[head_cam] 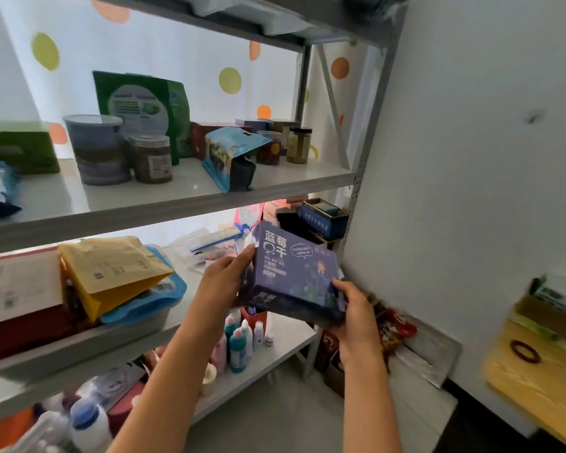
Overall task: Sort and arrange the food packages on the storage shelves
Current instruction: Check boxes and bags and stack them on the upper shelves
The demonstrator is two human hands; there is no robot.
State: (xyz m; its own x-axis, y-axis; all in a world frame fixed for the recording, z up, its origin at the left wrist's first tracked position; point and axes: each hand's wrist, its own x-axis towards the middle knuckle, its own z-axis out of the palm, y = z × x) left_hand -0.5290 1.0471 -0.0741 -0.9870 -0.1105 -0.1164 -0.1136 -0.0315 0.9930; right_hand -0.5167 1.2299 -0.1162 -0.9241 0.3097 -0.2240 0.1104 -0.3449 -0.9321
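Note:
A dark blue box [291, 273] with white Chinese lettering is held tilted in front of the middle shelf [190, 273]. My left hand [224, 277] grips its left edge, thumb on the front face. My right hand [353, 308] grips its lower right corner. On the upper shelf [177, 194] stand a green pouch [144, 106], a grey tin [97, 148], a dark jar [152, 158], a leaning blue bag [231, 158] and further jars [299, 145]. A yellow-brown paper bag [111, 269] lies on a blue-lidded container [144, 305] at the middle shelf's left.
A white wall [471, 158] closes the rack's right side. Blue and dark boxes [321, 217] sit at the middle shelf's back right. Bottles [239, 341] crowd the lower shelf. A red snack packet [392, 325] lies behind my right hand, and a wooden tabletop [536, 371] is at right.

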